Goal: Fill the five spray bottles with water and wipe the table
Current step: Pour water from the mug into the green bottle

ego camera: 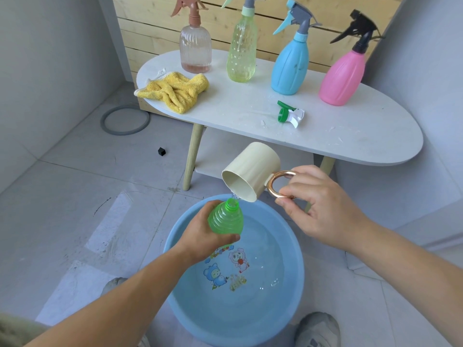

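Note:
My left hand (pixel 203 236) grips an uncapped green bottle (pixel 226 217) over a blue basin (pixel 295 266) of water. My right hand (pixel 318 206) pinches the gold ring handle of a cream cup (pixel 253 171), tilted so water runs from its rim onto the bottle's mouth. On the white table (pixel 350 136) stand a clear pink-topped bottle (pixel 195 48), a yellow-green bottle (pixel 241 51), a blue bottle (pixel 290 66) and a pink bottle (pixel 342 78). The green bottle's spray head (pixel 290 115) lies on the table, with a yellow cloth (pixel 175 92) at its left end.
Water spots mark the tabletop. A grey ring (pixel 125 120) and a small black cube (pixel 162 151) lie on the tiled floor left of the table. A wooden slat panel (pixel 275 11) stands behind the table. My shoes flank the basin.

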A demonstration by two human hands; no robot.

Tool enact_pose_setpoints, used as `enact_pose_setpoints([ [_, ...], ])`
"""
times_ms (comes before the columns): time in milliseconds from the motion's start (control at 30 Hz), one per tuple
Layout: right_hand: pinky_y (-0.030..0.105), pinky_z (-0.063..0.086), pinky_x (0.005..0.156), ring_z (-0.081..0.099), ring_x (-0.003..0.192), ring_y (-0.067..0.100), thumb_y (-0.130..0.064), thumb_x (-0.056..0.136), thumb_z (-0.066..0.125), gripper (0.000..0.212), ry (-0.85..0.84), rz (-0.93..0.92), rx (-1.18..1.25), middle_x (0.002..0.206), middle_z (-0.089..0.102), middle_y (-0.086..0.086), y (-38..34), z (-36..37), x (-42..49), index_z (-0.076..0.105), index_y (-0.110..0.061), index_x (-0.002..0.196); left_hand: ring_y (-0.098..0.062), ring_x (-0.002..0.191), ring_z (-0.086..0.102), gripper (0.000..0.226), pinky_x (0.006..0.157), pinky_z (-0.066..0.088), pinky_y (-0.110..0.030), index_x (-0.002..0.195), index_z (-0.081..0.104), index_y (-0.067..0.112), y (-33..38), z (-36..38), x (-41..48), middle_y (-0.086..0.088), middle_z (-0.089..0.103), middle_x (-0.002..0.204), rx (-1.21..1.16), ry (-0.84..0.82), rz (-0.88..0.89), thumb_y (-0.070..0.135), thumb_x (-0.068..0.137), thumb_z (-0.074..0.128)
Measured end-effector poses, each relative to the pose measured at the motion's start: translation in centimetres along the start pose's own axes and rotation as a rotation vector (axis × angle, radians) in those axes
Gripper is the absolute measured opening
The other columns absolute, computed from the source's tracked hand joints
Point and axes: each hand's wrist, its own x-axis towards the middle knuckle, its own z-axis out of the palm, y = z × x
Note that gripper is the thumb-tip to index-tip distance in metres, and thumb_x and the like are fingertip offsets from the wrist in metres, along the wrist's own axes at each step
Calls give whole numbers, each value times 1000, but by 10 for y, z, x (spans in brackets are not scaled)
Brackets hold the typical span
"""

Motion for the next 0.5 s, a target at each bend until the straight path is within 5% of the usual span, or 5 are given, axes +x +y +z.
enact_pose_setpoints([
  [100,33,44,89,53,101,26,-29,94,54,24,-16,-70,-32,77,61,-3,0,0,0,72,-14,88,1,98,58,76,62,45,-2,129,49,38,1,0,0,15,60,112,8,2,3,22,69,93],
  [367,32,44,90,55,99,32,-25,95,55,23,-12,-210,-155,76,59,0,-3,3,1,71,-12,85,1,100,58,76,64,44,-1,130,50,36,-2,1,2,15,60,114,12,4,7,21,69,93],
  [500,30,44,85,58,94,20,-31,94,55,26,-5,126,112,77,64,-7,-7,17,-1,71,-15,83,1,99,59,74,62,44,-1,129,52,35,-4,1,2,15,62,112,-1,-2,10,20,69,93],
])
